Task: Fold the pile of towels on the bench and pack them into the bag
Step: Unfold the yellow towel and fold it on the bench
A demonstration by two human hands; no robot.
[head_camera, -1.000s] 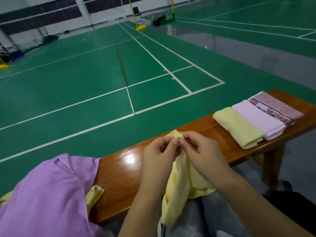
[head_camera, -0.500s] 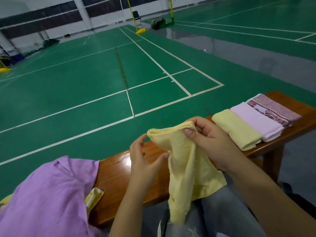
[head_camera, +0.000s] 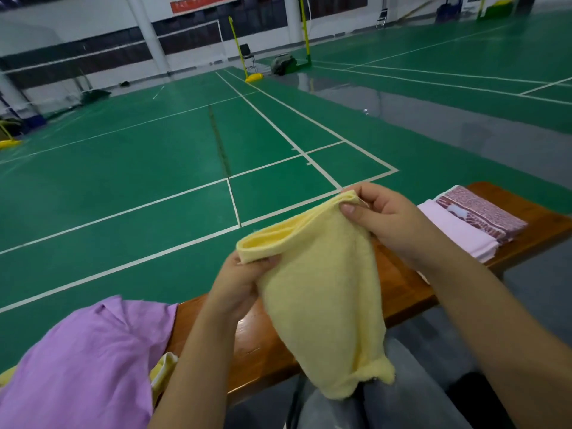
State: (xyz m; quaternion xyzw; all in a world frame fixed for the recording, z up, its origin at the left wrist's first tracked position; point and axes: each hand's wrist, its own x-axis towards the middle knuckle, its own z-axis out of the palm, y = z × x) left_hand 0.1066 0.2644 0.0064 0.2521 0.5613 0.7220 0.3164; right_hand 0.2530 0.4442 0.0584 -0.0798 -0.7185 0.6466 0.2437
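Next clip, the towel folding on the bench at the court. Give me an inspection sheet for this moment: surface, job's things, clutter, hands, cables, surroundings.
Surface: glossy wooden bench, bare wood showing in the middle.
Job's things: yellow towel held up above the bench; folded pink towel and folded patterned towel lying side by side on the bench's right end; a yellow edge peeks from under the purple cloth. No bag in view.
Clutter: purple cloth heaped on the left end.
Hands: left hand pinches one upper corner of the yellow towel, right hand pinches the other.
Cables: nothing seen.
Surroundings: green court floor with white lines, yellow net posts far off.
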